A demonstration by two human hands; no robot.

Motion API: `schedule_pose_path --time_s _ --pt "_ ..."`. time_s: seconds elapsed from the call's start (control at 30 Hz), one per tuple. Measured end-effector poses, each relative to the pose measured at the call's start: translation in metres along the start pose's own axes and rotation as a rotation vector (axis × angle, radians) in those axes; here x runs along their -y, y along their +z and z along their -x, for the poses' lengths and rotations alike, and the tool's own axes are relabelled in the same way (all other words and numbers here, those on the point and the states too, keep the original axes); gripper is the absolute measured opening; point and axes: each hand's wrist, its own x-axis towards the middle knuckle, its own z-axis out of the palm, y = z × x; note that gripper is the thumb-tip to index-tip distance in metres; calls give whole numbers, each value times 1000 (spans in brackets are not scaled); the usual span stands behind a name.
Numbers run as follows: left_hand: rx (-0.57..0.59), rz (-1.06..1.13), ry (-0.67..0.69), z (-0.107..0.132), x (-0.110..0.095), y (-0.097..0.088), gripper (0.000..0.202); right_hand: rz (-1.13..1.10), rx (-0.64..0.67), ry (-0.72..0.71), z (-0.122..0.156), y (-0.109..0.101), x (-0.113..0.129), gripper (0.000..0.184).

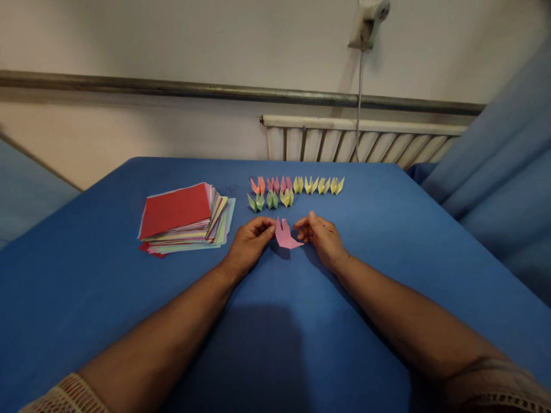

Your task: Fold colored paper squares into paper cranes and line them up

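Between my hands is a pink folded-paper crane, partly folded, with two upright points and one point sticking out to the right. My left hand pinches its upper left edge between thumb and fingers. Just right of the paper, my right hand has its fingers loosely bent and apart, with nothing visible in them. Behind the hands stand small finished paper cranes in two rows: orange, pink and yellow ones at the back, green and yellow ones in front.
To the left lies a thick, uneven stack of coloured paper, red sheet on top. A blue cloth covers the table. Beyond its far edge are a wall, a pipe, a radiator and a socket with a cord. Blue curtains hang at the right.
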Motion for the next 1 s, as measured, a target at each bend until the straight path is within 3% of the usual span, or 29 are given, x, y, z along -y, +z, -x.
schedule_pose_path --time_s 0.1,0.2,0.43,0.7,0.87,1.0 --pt "65 -14 -15 2 0 1 13 -66 50 62 -1 2 -1 30" --pt "94 -34 -20 3 0 2 15 -55 135 49 0 7 -3 28" --pt "-52 -63 12 6 -9 6 32 31 14 -11 -2 8 -13 20" --pt "0 -54 -64 4 2 7 36 155 -43 74 -7 4 -23 20" --pt "98 -77 -81 5 8 8 37 211 7 70 -8 3 -28 24" --pt "147 -159 -37 8 11 10 32 122 37 20 -6 5 -29 22"
